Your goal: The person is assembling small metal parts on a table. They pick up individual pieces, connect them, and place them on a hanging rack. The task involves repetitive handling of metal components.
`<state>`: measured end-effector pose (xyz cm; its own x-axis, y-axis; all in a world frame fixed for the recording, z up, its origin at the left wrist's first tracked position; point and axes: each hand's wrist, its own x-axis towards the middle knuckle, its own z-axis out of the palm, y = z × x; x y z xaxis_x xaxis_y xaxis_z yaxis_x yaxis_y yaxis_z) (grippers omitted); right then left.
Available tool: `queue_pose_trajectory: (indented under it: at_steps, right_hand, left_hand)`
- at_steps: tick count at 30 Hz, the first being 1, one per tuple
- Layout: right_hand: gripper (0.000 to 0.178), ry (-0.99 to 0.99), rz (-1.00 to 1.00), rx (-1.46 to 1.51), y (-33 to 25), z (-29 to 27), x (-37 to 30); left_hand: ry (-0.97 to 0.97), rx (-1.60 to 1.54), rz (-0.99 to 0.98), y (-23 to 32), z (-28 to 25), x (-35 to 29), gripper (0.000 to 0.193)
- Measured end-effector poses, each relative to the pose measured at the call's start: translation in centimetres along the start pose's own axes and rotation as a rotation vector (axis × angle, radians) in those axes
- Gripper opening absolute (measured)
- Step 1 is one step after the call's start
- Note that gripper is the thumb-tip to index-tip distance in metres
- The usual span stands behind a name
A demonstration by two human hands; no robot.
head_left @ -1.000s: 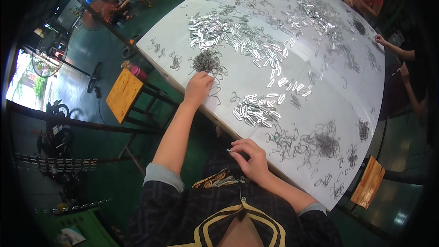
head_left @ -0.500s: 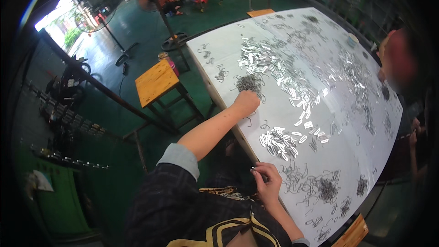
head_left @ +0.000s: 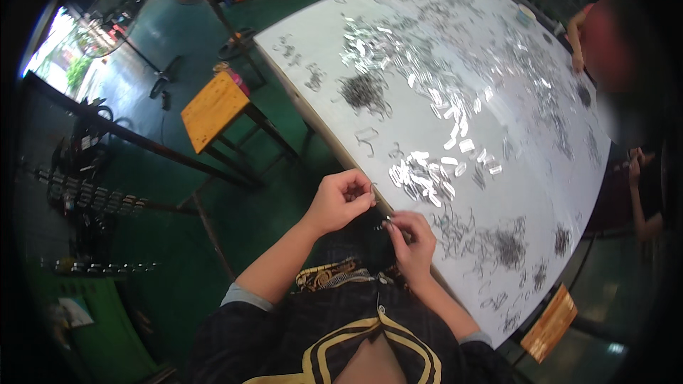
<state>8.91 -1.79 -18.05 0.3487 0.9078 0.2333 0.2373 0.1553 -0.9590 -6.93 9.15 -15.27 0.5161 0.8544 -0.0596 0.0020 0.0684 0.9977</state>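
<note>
My left hand [head_left: 343, 201] is at the table's near edge, fingertips pinched on a thin dark wire hook whose end just shows. Close beside it my right hand [head_left: 414, 242] pinches a small shiny metal piece [head_left: 385, 223], mostly covered by the fingers. The hands are apart. Just beyond them on the white tabletop [head_left: 420, 227] lies a heap of silver oval links [head_left: 423, 178]. A tangled pile of dark wire hooks [head_left: 361, 91] sits farther off to the left, with a few loose wire hooks [head_left: 366, 141] nearer. More dark wire hooks [head_left: 509, 247] spread to the right.
A long band of silver links [head_left: 398, 57] runs across the table. Wooden stools stand at the left [head_left: 215, 110] and lower right [head_left: 549, 323]. Other people's arms [head_left: 576, 46] reach in at the right edge. A small round tub [head_left: 526, 14] stands at the far side.
My left hand has come back from the dark hook pile to the table edge, beside my right hand. The right hand keeps its pinch. The view has shifted, too.
</note>
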Motion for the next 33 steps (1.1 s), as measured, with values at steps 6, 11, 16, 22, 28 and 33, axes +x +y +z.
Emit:
queue_pose_trajectory:
  at_steps: [6, 11, 16, 22, 28, 33]
  right_hand:
    - [0.010, -0.017, 0.021, 0.025, -0.2, 0.1, -0.3]
    - [0.010, -0.022, 0.005, 0.005, -0.5, 0.1, -0.5]
    - [0.011, 0.016, -0.021, -0.031, -0.5, 0.4, -0.4]
    - [0.014, -0.038, -0.058, -0.080, -1.0, -0.1, -0.3]
    - [0.010, 0.187, -0.118, -0.400, 3.1, -4.9, 2.3]
    - [0.019, 0.331, 0.100, -0.642, 7.5, -9.5, 7.7]
  left_hand:
    - [-0.068, 0.196, 0.166, 0.4, 1.9, -3.2, 0.006]
    - [-0.005, 0.205, 0.212, -0.2, 2.4, -3.2, 0.006]
    - [0.060, 0.284, 0.253, -0.2, 3.0, -3.2, 0.005]
    - [0.043, 0.213, 0.231, 0.0, 3.9, -3.8, 0.008]
    - [0.033, 0.254, 0.243, 0.4, 3.3, -4.1, 0.008]
    - [0.021, 0.263, 0.262, 0.2, 3.3, -4.0, 0.007]
